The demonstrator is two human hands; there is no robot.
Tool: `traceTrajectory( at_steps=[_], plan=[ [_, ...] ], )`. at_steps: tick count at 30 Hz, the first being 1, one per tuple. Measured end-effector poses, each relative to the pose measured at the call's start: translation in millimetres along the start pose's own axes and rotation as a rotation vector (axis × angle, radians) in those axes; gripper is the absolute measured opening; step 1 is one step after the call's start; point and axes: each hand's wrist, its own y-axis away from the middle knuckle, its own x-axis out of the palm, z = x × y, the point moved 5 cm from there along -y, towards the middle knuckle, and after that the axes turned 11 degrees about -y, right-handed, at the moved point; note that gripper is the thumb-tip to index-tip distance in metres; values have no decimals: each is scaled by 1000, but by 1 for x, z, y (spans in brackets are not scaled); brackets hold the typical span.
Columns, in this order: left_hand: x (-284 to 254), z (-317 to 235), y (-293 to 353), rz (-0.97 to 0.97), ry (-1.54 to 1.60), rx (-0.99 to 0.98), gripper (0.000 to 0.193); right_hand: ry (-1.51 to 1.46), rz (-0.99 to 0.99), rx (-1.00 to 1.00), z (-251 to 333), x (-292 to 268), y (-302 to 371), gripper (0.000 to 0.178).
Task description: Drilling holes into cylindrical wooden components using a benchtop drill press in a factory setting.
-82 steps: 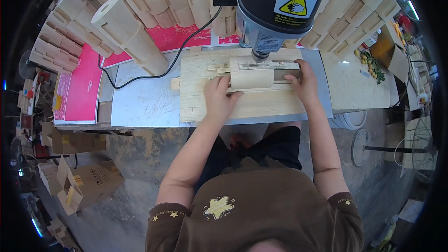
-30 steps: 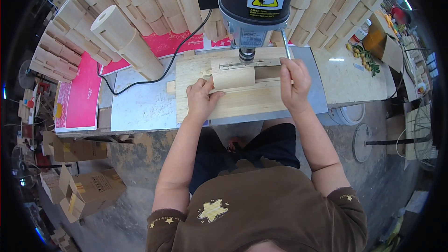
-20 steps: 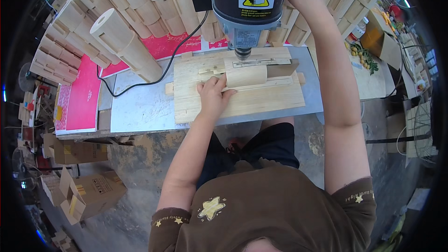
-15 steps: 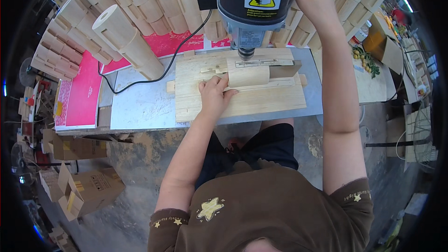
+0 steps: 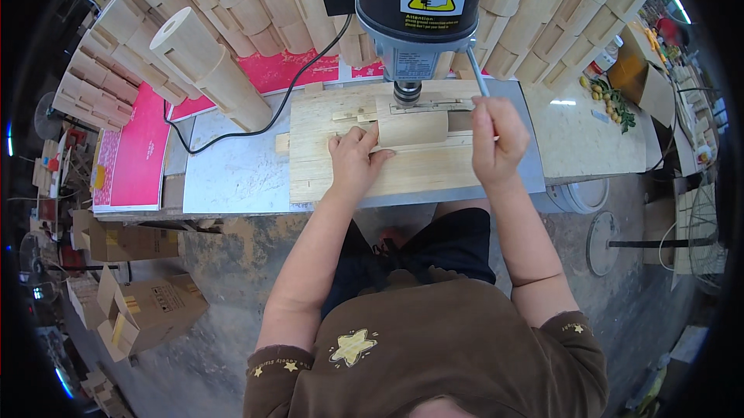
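My right hand [image 5: 500,141] is closed around the end of the lever [image 5: 476,71] on the right side of a drill press [image 5: 422,19]. Below the dark motor housing, the chuck [image 5: 407,92] sits right over the slotted upper side of a rounded pale wooden block [image 5: 412,130]; the bit's tip is hidden. My left hand [image 5: 356,158] grips the block's left end, thumb along its near edge and bent fingers at its end. That block lies in a jig on a flat wooden board [image 5: 349,185].
Rows of slotted wooden cylinders [image 5: 225,0] line the back of the table. One stack of cylinders [image 5: 213,69] stands nearer, behind a black cable [image 5: 291,89]. Cardboard boxes [image 5: 159,309] sit on the floor at left, and a white bucket [image 5: 581,195] at right.
My right hand has come down and nearer with the lever, from high beside the motor housing. The chuck has dropped closer to the block. My left hand stays on the block.
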Motion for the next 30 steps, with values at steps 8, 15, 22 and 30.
traceTrajectory(
  at_steps=[8,15,22,30],
  plan=[
    [2,-1,0,12,-16,-16,52,-22,-55,-167,-37,13,28,14],
    [1,4,3,27,-5,-40,52,71,-40,-124,16,-8,-74,14],
    [7,2,-4,88,134,-143,49,98,-13,93,-47,11,-168,33],
    [9,2,-11,101,406,-302,46,-28,307,488,-99,-20,-33,41]
  ],
)
